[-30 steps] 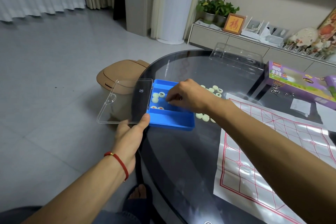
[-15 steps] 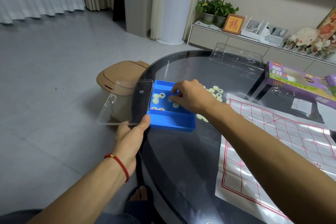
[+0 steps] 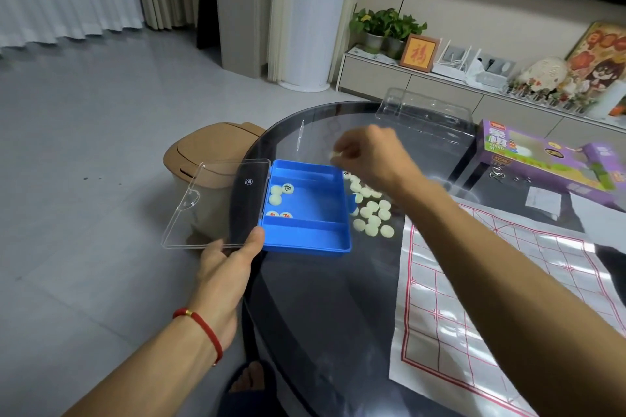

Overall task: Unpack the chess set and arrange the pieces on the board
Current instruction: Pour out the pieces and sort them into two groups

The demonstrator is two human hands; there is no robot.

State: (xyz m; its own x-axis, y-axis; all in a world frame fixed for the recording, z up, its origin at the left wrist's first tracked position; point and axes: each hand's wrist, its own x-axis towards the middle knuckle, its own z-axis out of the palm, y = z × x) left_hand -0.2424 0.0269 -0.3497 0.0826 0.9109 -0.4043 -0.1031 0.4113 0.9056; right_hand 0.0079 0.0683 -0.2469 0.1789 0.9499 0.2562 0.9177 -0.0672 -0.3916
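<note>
Dark glass counter (image 3: 315,315), round and glossy, fills the near ground, its curved rim running just past the person's left side. On it to the right lies the paper board (image 3: 474,281) with red grid lines, bare of pieces. Nearer the rim, the left hand (image 3: 223,267) steadies the blue case (image 3: 305,237) at its hinge corner, thumb pressed on the join with the clear lid (image 3: 216,203), which hangs open beyond the counter edge over the floor and a tan bin (image 3: 210,152). A few pieces in the case (image 3: 279,195) sit toward its left end. Past it, the right hand (image 3: 369,156) is lifted above the case's far corner, its grip pinching one pale piece (image 3: 335,155) between fingertips. The pile of pieces (image 3: 372,210) lies just beside the case's right wall.

Judged from this, the unloading goes best if that piece is set down flat among the pile, not dropped, since discs may roll on glass. The case sits near the rim, so the left hand should hold firm. Open glass lies between pile and board; a clear tray (image 3: 426,115) and purple box (image 3: 542,156) stand well apart farther back.
</note>
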